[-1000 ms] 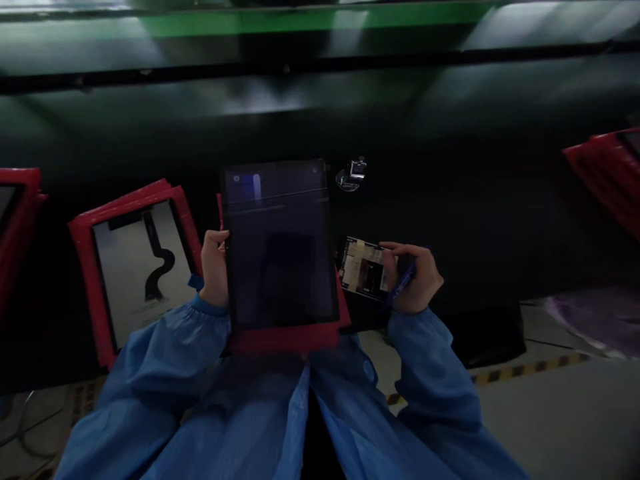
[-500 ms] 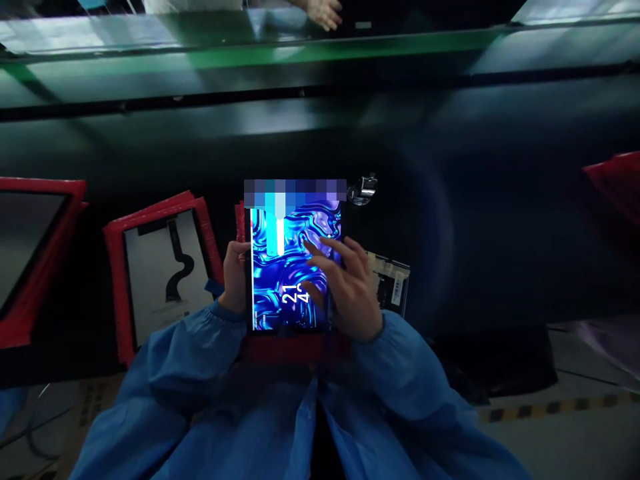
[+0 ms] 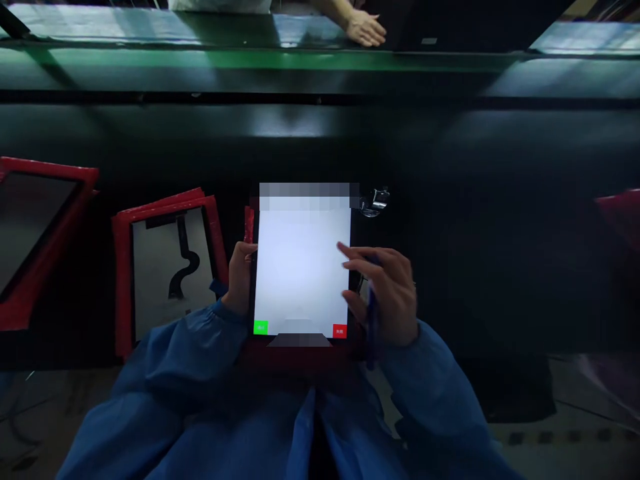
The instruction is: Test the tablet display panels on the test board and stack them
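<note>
The left hand (image 3: 242, 277) was closed on the left edge of the tablet (image 3: 303, 267), thumb on the front bezel and fingers curled behind, holding it tilted up towards the camera. The right hand (image 3: 387, 295) was only half closed. Its forefinger and middle finger reached out to the right edge of the screen, with the fingertips (image 3: 346, 253) at or just over the glass, though whether they pressed it could not be told. The lower fingers kept a blue pen (image 3: 371, 317) tucked against the palm. The tablet stood upright in portrait at the near edge of the dark bench (image 3: 500, 220), between the two hands. Its screen glowed plain white, with a small green button (image 3: 261, 327) in the lower left corner and a small red button (image 3: 339, 331) in the lower right. A red tray (image 3: 249, 223) showed just behind its left edge. Near it on the left lay another red tray (image 3: 120, 267) holding a pale panel (image 3: 155, 280) with a black winding flex cable (image 3: 181, 263). A small shiny clip (image 3: 377, 200) sat just beside the tablet's upper right corner. A co-worker's hand (image 3: 367, 29) rested beyond the green belt (image 3: 200, 60).
</note>
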Tool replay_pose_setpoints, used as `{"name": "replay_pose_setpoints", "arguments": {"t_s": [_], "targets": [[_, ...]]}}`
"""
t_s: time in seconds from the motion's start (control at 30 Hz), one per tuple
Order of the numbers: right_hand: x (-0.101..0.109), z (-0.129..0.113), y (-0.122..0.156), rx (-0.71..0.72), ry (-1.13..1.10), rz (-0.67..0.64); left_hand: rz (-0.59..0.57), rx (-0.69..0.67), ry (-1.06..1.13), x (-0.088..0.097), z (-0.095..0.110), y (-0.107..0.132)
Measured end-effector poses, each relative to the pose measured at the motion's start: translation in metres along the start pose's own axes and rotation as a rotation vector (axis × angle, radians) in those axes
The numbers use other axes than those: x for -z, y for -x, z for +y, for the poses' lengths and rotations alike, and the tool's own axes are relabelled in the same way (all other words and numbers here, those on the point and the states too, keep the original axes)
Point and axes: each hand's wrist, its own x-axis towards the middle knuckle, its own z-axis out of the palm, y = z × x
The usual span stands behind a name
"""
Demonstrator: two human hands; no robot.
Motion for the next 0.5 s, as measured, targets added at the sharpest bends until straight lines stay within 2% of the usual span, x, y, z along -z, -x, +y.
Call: {"name": "replay_pose_setpoints", "arguments": {"t_s": [0.1, 0.13, 0.17, 0.23, 0.3, 0.37, 0.43, 0.5], "targets": [[0.013, 0.012, -0.025, -0.100, -0.001, 0.172, 0.016, -0.018, -0.005, 0.002, -0.001, -0.002], [0.017, 0.021, -0.037, -0.146, 0.011, 0.183, 0.017, -0.015, -0.005, 0.002, -0.001, -0.002], [0.019, 0.032, -0.049, -0.193, 0.034, 0.145, 0.015, -0.012, -0.004, 0.002, -0.002, -0.002], [0.020, 0.058, -0.073, -0.278, 0.056, -0.065, 0.011, -0.008, 0.001, 0.002, -0.002, -0.002], [0.016, 0.081, -0.091, -0.286, -0.002, -0.308, 0.014, -0.014, 0.004, 0.002, -0.002, -0.002], [0.007, 0.093, -0.101, -0.247, -0.068, -0.469, 0.023, -0.027, 0.006, 0.001, -0.002, -0.003], [-0.001, 0.090, -0.104, -0.213, 0.035, -0.480, 0.030, -0.031, 0.002, 0.001, -0.001, -0.004], [-0.004, 0.073, -0.102, -0.126, 0.239, -0.393, 0.041, -0.016, -0.001, 0.001, 0.001, -0.006]]}}
